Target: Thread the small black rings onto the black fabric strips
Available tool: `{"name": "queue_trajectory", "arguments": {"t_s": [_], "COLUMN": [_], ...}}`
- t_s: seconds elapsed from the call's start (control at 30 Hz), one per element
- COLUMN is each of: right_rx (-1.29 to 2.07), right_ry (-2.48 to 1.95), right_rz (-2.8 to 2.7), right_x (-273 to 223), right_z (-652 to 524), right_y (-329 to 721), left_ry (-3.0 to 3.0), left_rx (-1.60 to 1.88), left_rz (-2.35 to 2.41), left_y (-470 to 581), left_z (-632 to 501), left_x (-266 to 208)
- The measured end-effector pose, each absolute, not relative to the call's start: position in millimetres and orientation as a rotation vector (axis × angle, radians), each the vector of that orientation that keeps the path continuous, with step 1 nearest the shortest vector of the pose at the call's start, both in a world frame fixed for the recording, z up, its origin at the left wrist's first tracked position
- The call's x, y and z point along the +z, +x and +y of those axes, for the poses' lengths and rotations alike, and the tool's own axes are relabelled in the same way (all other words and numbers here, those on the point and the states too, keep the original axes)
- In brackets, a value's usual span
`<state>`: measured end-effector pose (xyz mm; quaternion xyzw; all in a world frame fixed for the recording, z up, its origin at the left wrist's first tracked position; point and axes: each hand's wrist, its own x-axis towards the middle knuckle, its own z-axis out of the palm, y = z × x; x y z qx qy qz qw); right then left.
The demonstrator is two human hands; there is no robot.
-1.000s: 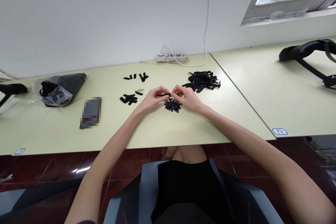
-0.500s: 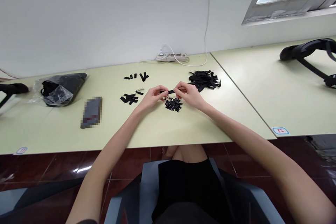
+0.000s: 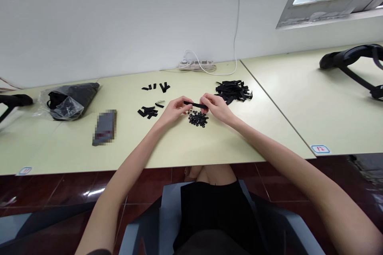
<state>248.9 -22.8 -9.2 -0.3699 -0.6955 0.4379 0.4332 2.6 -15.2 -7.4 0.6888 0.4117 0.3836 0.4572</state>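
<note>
A flat black fabric-looking strip [image 3: 196,104] is pinched near its ends by left hand [image 3: 175,110] and right hand [image 3: 217,107] (probably light, floppy, best held there), small black rings [image 3: 198,119] just nearside of the grip.

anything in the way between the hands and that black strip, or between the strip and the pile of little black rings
The left hand and right hand hold the black strip near its ends, nothing visible in between. The small black rings lie on its near side; only the hands partly intrude.
</note>
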Motion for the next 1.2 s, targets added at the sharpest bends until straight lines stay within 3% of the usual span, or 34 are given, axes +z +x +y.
{"name": "queue_trajectory", "arguments": {"t_s": [0.3, 1.2], "right_rx": [1.225, 0.587], "right_ry": [-0.826, -0.917], "right_rz": [-1.822, -2.068], "right_x": [-20, -22], "right_z": [-26, -23], "right_y": [242, 248], "left_ry": [1.837, 1.68], "left_rx": [0.918, 0.832], "left_rz": [0.938, 0.958], "left_y": [4, 7], "left_z": [-21, -21], "left_x": [-3, -5]}}
